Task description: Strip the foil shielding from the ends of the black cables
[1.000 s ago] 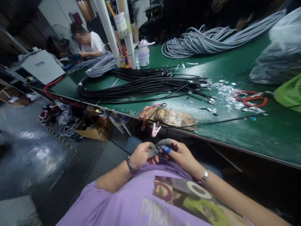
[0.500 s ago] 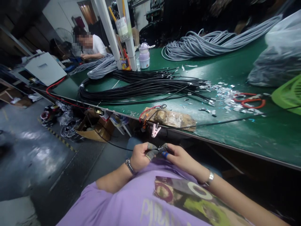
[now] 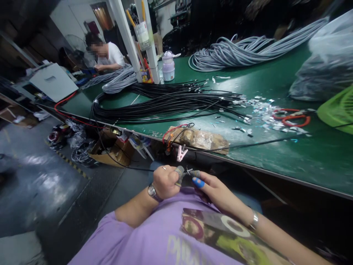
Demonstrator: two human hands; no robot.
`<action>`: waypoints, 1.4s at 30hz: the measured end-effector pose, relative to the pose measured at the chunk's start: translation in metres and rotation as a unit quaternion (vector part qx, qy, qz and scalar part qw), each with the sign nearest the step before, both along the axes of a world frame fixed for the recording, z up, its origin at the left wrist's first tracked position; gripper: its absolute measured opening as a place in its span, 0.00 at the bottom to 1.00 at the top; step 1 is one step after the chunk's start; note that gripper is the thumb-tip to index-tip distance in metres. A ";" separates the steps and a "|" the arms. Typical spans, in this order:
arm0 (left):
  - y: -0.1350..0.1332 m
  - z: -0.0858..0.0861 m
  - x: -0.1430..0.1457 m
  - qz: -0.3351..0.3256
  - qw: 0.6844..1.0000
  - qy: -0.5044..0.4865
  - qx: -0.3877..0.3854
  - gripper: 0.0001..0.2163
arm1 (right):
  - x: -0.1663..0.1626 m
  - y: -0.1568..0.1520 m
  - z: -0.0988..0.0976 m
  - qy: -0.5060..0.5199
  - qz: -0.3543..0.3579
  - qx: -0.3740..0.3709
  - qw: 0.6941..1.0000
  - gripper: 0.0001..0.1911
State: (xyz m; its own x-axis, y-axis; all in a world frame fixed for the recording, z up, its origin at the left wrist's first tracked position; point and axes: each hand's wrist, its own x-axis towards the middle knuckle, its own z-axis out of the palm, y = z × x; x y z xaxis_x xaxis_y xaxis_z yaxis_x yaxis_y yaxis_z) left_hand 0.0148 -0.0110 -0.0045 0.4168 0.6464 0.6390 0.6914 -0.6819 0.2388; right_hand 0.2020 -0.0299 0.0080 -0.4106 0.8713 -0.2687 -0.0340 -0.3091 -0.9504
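Both my hands meet in front of my chest, below the edge of the green table [image 3: 303,158]. My left hand [image 3: 165,182] is closed, with grey finger covers, and pinches the end of a thin black cable [image 3: 129,167] that trails off to the left. My right hand [image 3: 213,187] is closed too, a blue cover on one fingertip, pinching the small bare wire tips [image 3: 188,171] at the cable's end. The two hands are almost touching.
A large bundle of black cables [image 3: 165,103] lies on the table, with grey cable coils [image 3: 242,51] behind. White scraps and red-handled scissors [image 3: 292,117] lie right. A taped brown pad [image 3: 201,138] and pink clip [image 3: 180,152] sit at the edge. Another person sits far left.
My hands have shifted slightly; the right fingers have drawn a little away from the left, exposing the fine wire tips between them. The right wrist has slid to the right.
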 end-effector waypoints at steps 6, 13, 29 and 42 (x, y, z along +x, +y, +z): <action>0.002 0.001 0.000 0.004 0.999 0.031 0.022 0.07 | -0.001 -0.004 0.001 0.013 0.015 -0.011 1.000 0.26; 0.005 -0.003 0.001 -0.012 0.999 0.030 -0.022 0.07 | -0.003 -0.002 0.005 0.001 0.015 -0.002 1.000 0.25; 0.007 -0.001 0.003 -0.003 0.997 0.009 -0.082 0.08 | -0.007 0.000 0.002 -0.024 -0.033 0.025 0.999 0.21; 0.007 0.029 0.006 -0.040 0.826 -0.242 -0.508 0.16 | -0.004 0.006 0.002 -0.091 -0.018 0.191 0.977 0.18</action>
